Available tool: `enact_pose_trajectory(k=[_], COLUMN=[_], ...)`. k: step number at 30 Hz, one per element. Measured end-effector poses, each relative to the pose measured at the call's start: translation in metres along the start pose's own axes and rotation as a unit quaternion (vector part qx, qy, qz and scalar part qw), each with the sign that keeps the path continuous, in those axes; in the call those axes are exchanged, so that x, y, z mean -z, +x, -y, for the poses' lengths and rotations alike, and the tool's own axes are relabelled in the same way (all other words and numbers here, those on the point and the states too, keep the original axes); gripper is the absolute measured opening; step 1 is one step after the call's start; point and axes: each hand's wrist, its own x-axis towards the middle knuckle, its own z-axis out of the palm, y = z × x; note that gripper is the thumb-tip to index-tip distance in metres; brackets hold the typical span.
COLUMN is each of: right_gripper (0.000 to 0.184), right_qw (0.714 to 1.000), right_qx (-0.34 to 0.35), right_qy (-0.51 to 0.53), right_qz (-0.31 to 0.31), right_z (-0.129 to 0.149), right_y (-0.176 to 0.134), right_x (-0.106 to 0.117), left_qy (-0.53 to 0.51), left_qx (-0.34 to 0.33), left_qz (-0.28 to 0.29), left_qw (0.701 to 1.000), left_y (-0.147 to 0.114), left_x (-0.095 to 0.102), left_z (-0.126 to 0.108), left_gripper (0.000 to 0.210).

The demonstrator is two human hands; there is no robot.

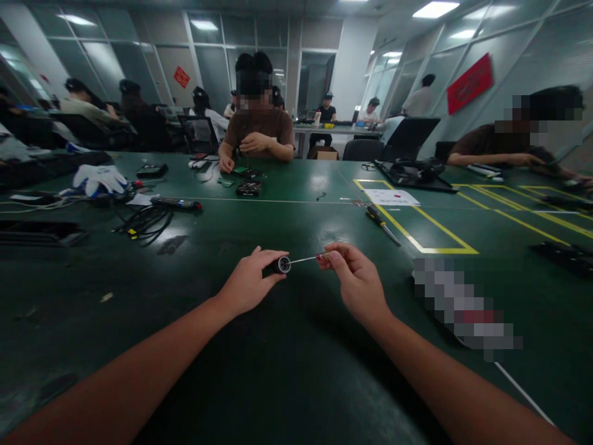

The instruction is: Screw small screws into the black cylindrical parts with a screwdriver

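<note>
Near the middle of the head view, my left hand (250,281) grips a short black cylinder (280,265) between thumb and fingers. Its round end, with a pale ring, faces right; what it belongs to cannot be told. My right hand (356,278) is closed on a small screwdriver (306,259) with a reddish handle and a thin metal shaft. The shaft points left, and its tip meets the open end of the cylinder; how deep it reaches is hidden. Both hands are held above the green table (259,371).
Right of my hands lie a yellow-and-black screwdriver (383,225), a white paper (393,197) and a pixelated long object (458,303). Coiled black cables (147,224) and white gloves (99,179) lie left. Across the table a co-worker (259,127) handles small parts near a green board (243,170).
</note>
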Motion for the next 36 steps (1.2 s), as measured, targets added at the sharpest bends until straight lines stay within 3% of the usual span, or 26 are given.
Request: enact_pose_trajectory(k=[11, 17, 20, 31, 36], right_gripper=[0.023, 0.033, 0.023, 0.023, 0.030], right_qw=[0.992, 0.992, 0.991, 0.999, 0.996], right_qx=[0.035, 0.031, 0.020, -0.005, -0.071], right_qy=[-0.071, -0.111, -0.129, -0.027, 0.047], right_qz=[0.096, 0.044, 0.010, 0.026, 0.025], right_z=[0.020, 0.023, 0.021, 0.018, 0.009], right_y=[-0.016, -0.018, -0.017, -0.014, -0.006], right_x=[-0.001, -0.006, -0.008, -0.012, -0.009], left_qy=[0.002, 0.018, 0.024, 0.043, 0.054], left_qx=[-0.010, -0.020, -0.022, -0.052, -0.050], left_qz=[-0.014, -0.008, 0.000, 0.024, 0.016], left_qw=[1.000, 1.000, 0.999, 0.997, 0.997], left_y=[0.000, 0.000, 0.000, -0.001, 0.001], left_x=[0.000, -0.001, -0.003, -0.006, -0.003], left_z=[0.005, 0.003, 0.002, 0.004, 0.006], left_gripper=[0.043, 0.041, 0.037, 0.040, 0.038])
